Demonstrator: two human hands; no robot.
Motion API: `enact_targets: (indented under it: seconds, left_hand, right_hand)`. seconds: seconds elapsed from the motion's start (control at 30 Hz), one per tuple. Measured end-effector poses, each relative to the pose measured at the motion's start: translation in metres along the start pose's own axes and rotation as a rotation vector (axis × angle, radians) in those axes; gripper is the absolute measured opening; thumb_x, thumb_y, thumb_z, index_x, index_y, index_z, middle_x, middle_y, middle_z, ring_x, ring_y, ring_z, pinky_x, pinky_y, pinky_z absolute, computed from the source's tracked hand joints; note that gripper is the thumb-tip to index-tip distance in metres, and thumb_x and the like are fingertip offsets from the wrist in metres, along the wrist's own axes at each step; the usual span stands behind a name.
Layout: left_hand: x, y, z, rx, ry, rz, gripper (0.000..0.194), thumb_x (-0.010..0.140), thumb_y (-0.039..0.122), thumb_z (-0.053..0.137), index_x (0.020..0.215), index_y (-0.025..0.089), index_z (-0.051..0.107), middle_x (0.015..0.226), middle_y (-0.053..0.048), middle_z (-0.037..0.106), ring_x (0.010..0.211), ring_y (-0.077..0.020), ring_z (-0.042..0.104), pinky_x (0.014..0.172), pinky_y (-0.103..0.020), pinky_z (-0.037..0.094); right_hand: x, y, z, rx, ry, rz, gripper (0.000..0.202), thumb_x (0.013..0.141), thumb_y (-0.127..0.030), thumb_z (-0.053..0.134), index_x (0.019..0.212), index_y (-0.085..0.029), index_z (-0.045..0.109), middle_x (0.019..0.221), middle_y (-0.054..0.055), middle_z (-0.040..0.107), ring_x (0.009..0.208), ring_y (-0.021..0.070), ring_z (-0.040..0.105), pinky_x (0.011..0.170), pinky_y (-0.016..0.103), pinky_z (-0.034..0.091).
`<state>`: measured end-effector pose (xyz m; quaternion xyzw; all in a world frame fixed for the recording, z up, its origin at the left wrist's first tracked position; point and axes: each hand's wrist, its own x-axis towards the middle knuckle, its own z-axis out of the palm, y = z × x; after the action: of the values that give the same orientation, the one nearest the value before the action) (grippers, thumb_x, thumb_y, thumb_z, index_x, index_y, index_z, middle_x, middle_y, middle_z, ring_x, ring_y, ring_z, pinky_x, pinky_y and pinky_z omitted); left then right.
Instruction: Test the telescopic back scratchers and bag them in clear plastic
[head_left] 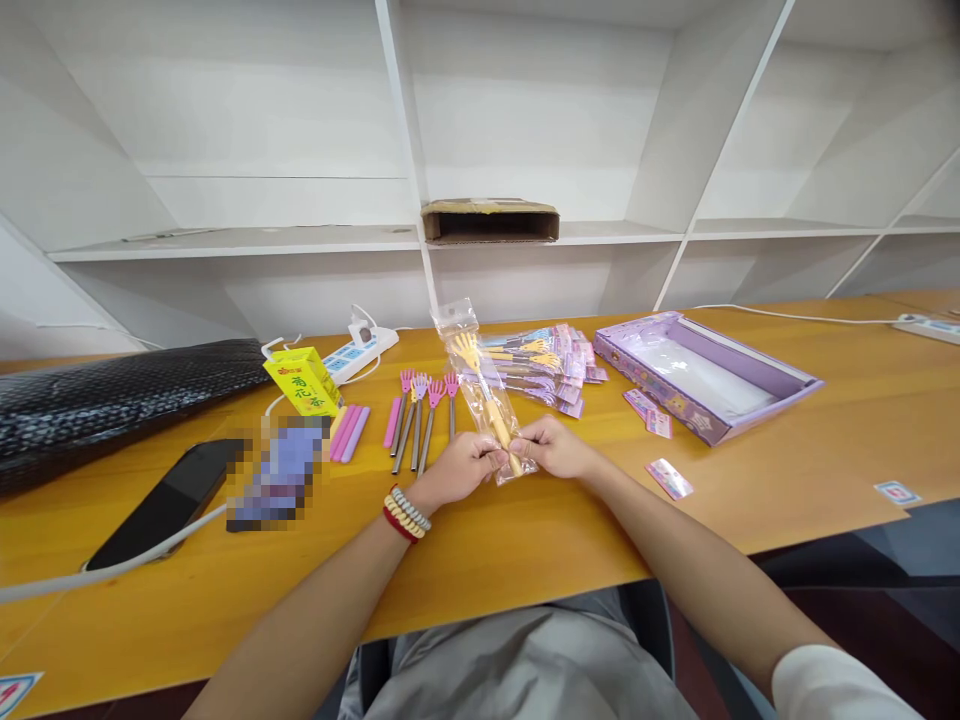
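A yellow hand-shaped back scratcher (494, 415) lies inside a clear plastic bag (454, 315), held tilted above the table. My left hand (461, 470) pinches the bag's lower end beside the yellow handle. From the other side my right hand (556, 447) grips the same end, thumbs close together. Just behind, several bagged back scratchers (536, 372) with printed cards are piled up. To the left lie several loose back scratchers (427, 425) with pink or purple heads and bare metal rods. Near them are pink, purple and yellow handle sleeves (350, 435).
An open purple display box (806, 388) stands at right, with small printed cards (670, 478) before it. At left are a yellow drink carton (306, 380), a power strip (364, 355), a black phone (165, 505), a cable and a black wrapped bundle (127, 405). A cardboard box (491, 208) sits on the shelf.
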<state>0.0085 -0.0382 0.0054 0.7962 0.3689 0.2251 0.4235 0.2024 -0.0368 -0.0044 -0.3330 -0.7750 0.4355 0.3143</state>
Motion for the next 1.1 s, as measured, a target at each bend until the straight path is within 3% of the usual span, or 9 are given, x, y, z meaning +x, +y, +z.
enact_targets:
  seconds: [0.1,0.17,0.33,0.6,0.77,0.93,1.1]
  left_hand:
    - [-0.002,-0.001,-0.002,-0.125,-0.094,0.041,0.042,0.08,0.048,0.047,0.056,0.014,0.051,0.048,0.002,0.047,0.046,-0.0075,0.04,0.047,-0.021,0.03]
    - [-0.001,-0.002,-0.001,-0.137,-0.098,-0.009,0.044,0.08,0.051,0.047,0.056,0.014,0.05,0.047,0.002,0.046,0.044,-0.0071,0.039,0.046,-0.021,0.03]
    - [0.002,0.001,0.005,-0.084,-0.032,-0.218,0.044,0.078,0.055,0.047,0.061,0.014,0.052,0.05,0.002,0.049,0.041,-0.0071,0.04,0.042,-0.021,0.029]
    - [0.0,0.006,0.004,0.049,0.133,-0.333,0.044,0.072,0.06,0.051,0.064,0.016,0.052,0.051,0.002,0.052,0.042,-0.0092,0.043,0.041,-0.021,0.029]
    - [-0.003,0.006,0.005,0.454,0.261,-0.083,0.032,0.076,0.049,0.053,0.068,0.018,0.057,0.063,-0.001,0.058,0.059,-0.0136,0.053,0.054,-0.025,0.037]
    - [-0.007,0.007,0.011,0.603,0.129,0.238,0.017,0.081,0.033,0.052,0.082,0.021,0.064,0.089,-0.003,0.061,0.087,-0.0165,0.056,0.077,-0.028,0.042]
    - [-0.007,0.004,0.012,0.644,0.041,0.306,0.019,0.084,0.027,0.047,0.089,0.021,0.065,0.095,-0.004,0.061,0.095,-0.0169,0.054,0.088,-0.03,0.041]
  right_hand:
    - [-0.001,-0.001,0.0,0.109,-0.068,0.031,0.047,0.078,-0.055,0.05,0.056,-0.014,0.046,0.054,-0.004,0.032,0.052,0.0066,0.027,0.047,0.022,0.023]
    - [-0.001,-0.002,-0.001,0.029,-0.05,0.041,0.047,0.078,-0.054,0.051,0.056,-0.013,0.047,0.053,-0.004,0.031,0.051,0.0064,0.026,0.047,0.021,0.022]
    - [0.0,-0.002,-0.006,-0.194,-0.013,0.085,0.046,0.082,-0.052,0.046,0.059,-0.012,0.053,0.053,-0.004,0.034,0.05,0.0063,0.028,0.048,0.021,0.022]
    - [0.002,0.004,-0.011,-0.243,-0.063,0.269,0.051,0.083,-0.055,0.04,0.058,-0.014,0.053,0.051,-0.002,0.042,0.047,0.0072,0.033,0.047,0.021,0.026]
    - [0.003,0.004,-0.013,-0.501,-0.117,0.28,0.049,0.085,-0.051,0.038,0.06,-0.015,0.058,0.053,0.0,0.05,0.048,0.0082,0.037,0.049,0.023,0.025]
    - [0.002,0.002,-0.012,-0.796,-0.088,0.251,0.049,0.087,-0.052,0.036,0.061,-0.017,0.059,0.056,0.003,0.057,0.051,0.0101,0.042,0.05,0.024,0.023]
    - [0.0,0.005,-0.017,-0.908,0.063,0.323,0.042,0.082,-0.057,0.043,0.074,-0.019,0.061,0.07,0.005,0.064,0.062,0.0135,0.052,0.054,0.024,0.025]
